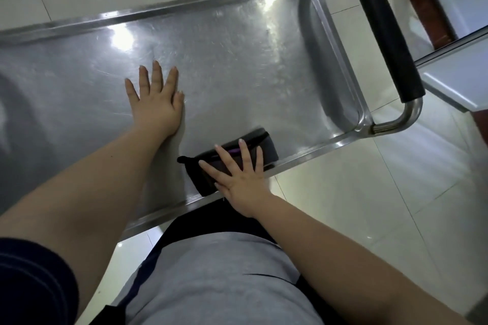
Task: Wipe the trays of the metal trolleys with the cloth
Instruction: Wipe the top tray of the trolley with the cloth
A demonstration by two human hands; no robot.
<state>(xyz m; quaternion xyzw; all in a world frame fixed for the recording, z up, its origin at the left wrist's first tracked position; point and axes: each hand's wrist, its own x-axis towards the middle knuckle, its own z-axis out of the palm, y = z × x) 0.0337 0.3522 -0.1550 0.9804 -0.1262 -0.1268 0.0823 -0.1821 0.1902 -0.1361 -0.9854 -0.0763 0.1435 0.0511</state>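
Right hand [237, 179] presses flat on the dark folded cloth [232, 158] at the shiny steel trolley tray's [237, 60] near rim; left hand [155, 97] lies flat, spread. The cloth could slip over the edge.

The metal tray [237, 60] (scratched and shiny) carries a dark folded cloth [270, 150] just inside its near rim.

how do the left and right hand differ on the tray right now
The left hand lies on the bare metal of the tray; the right hand presses on the dark cloth. The left hand is out toward the middle of the tray; the right hand is at the near rim. Both are flat with straight, spread fingers.
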